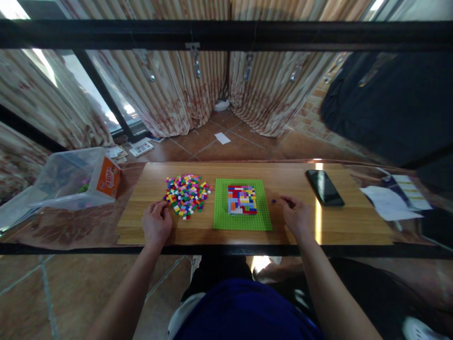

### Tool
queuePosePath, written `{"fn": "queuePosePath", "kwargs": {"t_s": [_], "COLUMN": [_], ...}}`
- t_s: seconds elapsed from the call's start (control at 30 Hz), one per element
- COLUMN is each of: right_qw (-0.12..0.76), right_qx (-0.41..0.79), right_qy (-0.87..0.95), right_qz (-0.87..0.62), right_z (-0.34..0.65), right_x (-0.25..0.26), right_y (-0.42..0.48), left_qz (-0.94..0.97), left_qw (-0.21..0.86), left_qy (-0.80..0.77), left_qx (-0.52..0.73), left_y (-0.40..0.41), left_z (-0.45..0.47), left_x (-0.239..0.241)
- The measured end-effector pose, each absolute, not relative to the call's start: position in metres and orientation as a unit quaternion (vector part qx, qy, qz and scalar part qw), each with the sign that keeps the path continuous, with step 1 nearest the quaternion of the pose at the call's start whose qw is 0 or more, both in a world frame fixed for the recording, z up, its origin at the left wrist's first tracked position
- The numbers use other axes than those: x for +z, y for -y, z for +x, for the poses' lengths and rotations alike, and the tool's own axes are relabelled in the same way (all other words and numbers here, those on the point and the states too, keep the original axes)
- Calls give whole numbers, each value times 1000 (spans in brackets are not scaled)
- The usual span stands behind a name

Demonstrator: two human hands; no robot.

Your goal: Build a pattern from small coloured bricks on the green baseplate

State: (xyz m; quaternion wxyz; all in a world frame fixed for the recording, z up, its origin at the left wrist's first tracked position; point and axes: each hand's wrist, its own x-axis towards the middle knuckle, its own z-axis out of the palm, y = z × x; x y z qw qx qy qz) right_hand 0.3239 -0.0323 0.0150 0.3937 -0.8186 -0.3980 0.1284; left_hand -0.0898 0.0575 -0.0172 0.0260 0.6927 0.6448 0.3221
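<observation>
My left hand point(156, 223) rests on the wooden board at the near left edge of a heap of small multicoloured building bricks point(187, 194). Its fingers are curled in, and whatever they may hold is hidden. A green studded baseplate point(220, 222) lies right of the heap, bearing a squarish block of multicoloured bricks point(242, 199) built up in its middle. Just past the plate's right edge sits a single small dark blue brick point(273, 201). My right hand point(297, 216) is close beside it on the right, fingertips pinched together and apart from it; any content is too small to make out.
A black phone point(324, 188) lies on the board point(177, 233) at the right. Papers point(391, 203) are farther right. At the left stands a clear plastic box point(74, 177) with an orange label. A dark metal bar point(226, 35) crosses above, before striped curtains point(191, 94).
</observation>
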Motion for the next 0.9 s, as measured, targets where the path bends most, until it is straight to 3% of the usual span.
{"fn": "queuePosePath", "kwargs": {"t_s": [0.3,0.63,0.9], "right_qw": [216,366,326], "right_qx": [48,186,183], "right_qy": [506,505,543], "right_qz": [-834,-760,-752], "right_z": [321,287,270], "right_x": [0,25,31], "right_y": [24,24,10], "left_qz": [693,692,690], "left_qw": [20,18,29], "left_qy": [-649,-646,-645], "left_qx": [315,321,328], "left_y": [-57,-57,-56], "left_z": [-89,-89,-89], "left_x": [-17,-18,-19]}}
